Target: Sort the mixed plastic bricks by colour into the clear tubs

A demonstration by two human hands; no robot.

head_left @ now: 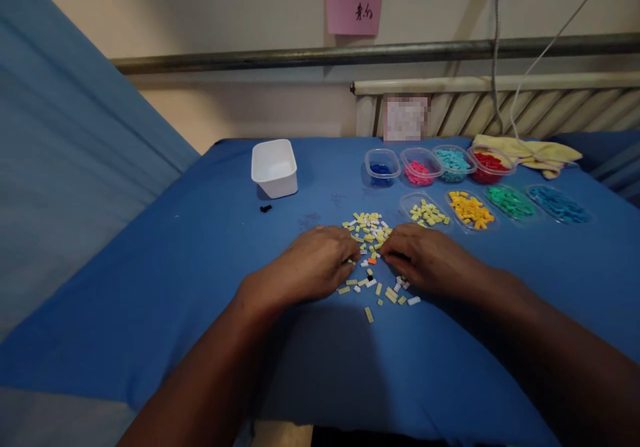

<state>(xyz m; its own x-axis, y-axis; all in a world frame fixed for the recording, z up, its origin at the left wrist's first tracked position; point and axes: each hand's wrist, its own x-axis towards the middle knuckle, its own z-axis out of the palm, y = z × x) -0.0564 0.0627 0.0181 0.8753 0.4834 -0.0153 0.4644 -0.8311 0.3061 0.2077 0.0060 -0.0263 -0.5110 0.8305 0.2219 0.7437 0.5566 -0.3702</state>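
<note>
A loose pile of small building bricks (369, 235), mostly pale yellow and white, lies on the blue cloth between my hands. At its left edge my left hand (323, 258) rests with fingers curled down among the bricks; its fingertips are partly hidden. From the right, my right hand (423, 255) reaches the pile, thumb and fingers pinched together, and whatever they may hold is too small to make out. An orange brick (372, 261) lies between the two hands. Several scattered bricks (391, 294) are spread nearer to me, some with white or black pieces.
A white tub (275, 184) stands at the back left, a small black piece (265, 208) before it. Clear containers at the right hold sorted bricks: dark blue, pink (419, 174), turquoise, red, pale yellow (429, 214), orange-yellow (471, 210), green and teal. Behind them lies a yellow cloth (530, 150).
</note>
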